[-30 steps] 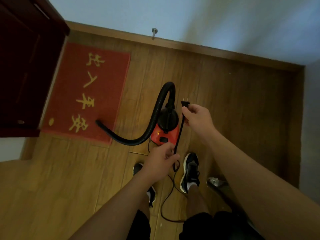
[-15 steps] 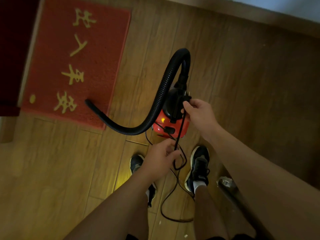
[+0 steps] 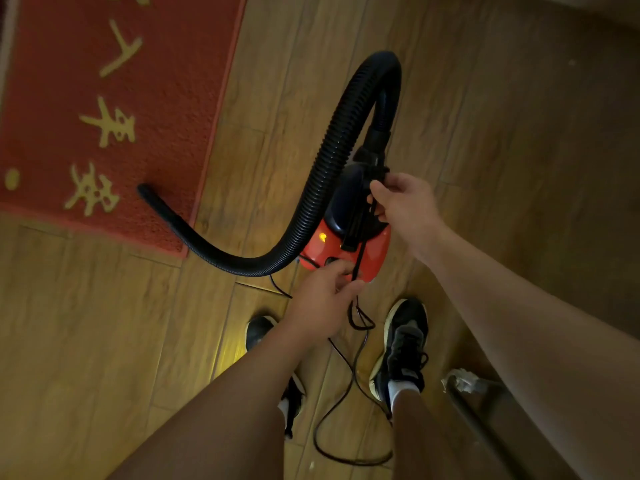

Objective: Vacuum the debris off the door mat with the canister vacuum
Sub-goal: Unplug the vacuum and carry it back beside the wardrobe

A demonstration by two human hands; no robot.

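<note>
Head view — steeply down, close over floor [image 3: 519, 168]

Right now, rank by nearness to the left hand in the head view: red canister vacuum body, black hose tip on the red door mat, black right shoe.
1. Red canister vacuum body, just ahead of the left hand.
2. Black right shoe, behind it, to its right.
3. Black hose tip, far left on the red door mat.

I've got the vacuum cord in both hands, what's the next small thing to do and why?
Probably carry the cord in your right hand toward a socket, letting your left hand feed slack. The cord runs taut between them over the canister vacuum, loops lie by your shoes, and the hose tip rests on the door mat.
</note>
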